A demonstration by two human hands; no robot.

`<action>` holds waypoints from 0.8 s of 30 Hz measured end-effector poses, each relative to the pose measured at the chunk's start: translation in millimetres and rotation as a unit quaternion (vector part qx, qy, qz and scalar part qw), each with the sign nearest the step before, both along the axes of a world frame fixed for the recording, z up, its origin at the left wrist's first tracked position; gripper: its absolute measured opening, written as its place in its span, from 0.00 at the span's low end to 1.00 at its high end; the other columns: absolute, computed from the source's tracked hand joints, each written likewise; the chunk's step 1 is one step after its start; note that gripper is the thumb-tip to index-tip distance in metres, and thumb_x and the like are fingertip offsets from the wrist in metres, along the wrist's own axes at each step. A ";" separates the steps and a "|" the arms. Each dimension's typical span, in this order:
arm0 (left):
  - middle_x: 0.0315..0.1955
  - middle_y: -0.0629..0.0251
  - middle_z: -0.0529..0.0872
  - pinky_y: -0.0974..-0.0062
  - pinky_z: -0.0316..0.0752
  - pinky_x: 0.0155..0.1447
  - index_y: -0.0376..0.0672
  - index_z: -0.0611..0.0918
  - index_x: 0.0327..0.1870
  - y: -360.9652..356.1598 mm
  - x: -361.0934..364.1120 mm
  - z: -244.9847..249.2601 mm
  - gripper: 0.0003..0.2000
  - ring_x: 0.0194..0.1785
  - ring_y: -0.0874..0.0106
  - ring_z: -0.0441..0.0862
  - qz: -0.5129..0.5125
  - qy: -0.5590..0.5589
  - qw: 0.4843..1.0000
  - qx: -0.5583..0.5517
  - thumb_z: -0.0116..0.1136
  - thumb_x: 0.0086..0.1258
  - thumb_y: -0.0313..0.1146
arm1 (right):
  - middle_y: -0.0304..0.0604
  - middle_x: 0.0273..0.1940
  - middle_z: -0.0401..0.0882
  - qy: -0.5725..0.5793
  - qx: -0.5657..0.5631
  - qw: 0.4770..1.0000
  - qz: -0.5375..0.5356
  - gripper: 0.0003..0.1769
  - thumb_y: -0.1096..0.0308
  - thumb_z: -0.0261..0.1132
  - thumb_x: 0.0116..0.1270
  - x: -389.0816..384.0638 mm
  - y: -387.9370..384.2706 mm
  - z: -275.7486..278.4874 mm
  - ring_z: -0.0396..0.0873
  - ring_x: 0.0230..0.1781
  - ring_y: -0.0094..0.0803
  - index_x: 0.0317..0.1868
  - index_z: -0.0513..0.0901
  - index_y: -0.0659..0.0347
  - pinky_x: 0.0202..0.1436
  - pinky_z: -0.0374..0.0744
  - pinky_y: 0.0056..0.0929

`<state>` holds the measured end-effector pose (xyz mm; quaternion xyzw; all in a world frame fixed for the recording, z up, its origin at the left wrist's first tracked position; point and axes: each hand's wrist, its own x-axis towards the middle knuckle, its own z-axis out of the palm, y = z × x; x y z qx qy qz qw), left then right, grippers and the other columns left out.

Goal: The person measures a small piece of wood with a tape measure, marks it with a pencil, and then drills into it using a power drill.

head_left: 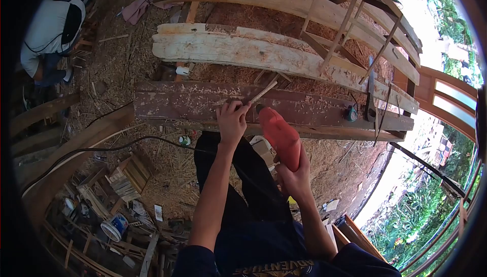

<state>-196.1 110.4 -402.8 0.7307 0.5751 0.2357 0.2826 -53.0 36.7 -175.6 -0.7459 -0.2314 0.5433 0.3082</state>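
My right hand [297, 175] grips the handle of a red power drill [279, 134]. The drill's dark front end points up and left, close to my left hand. With fingers bent, my left hand [232, 120] holds a thin wooden strip [265, 91] at its lower end. That strip slants up to the right over a dark brown plank [177, 99] scattered with shavings. My left fingertips overlap the plank's surface, and part of the strip is hidden by them.
Pale weathered boards [213, 46] lie beyond the brown plank, with a wooden frame [345, 28] over them. A blue round object [350, 113] sits on the plank's right part. A black cable [137, 139] crosses at left. Another person [53, 26] crouches at upper left. A white bucket [115, 226] stands lower left.
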 end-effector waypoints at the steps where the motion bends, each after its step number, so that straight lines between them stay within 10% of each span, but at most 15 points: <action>1: 0.43 0.73 0.79 0.55 0.68 0.56 0.59 0.91 0.54 0.0 0.1 -0.2 0.18 0.48 0.64 0.77 0.002 0.000 1.000 0.006 0.68 0.66 0.25 | 0.39 0.43 0.81 0.002 -0.004 1.000 -0.001 0.46 0.77 0.62 0.58 0.1 0.5 0.4 0.81 0.41 0.24 0.81 0.64 0.61 0.47 0.81 0.26; 14: 0.43 0.74 0.79 0.57 0.67 0.55 0.59 0.91 0.54 0.4 -0.2 -0.3 0.16 0.48 0.65 0.77 0.002 0.008 1.000 0.011 0.68 0.67 0.27 | 0.42 0.47 0.83 -0.015 0.010 0.999 0.031 0.49 0.78 0.63 0.56 0.2 0.8 0.4 0.82 0.43 0.26 0.82 0.63 0.59 0.52 0.82 0.29; 24: 0.39 0.74 0.83 0.58 0.66 0.54 0.52 0.88 0.41 3.2 2.5 0.7 0.02 0.45 0.64 0.79 0.032 -0.038 0.999 0.000 0.69 0.73 0.32 | 0.67 0.62 0.83 -0.113 0.037 0.980 0.162 0.50 0.76 0.66 0.56 2.1 8.9 9.9 0.84 0.63 0.60 0.83 0.61 0.58 0.66 0.80 0.45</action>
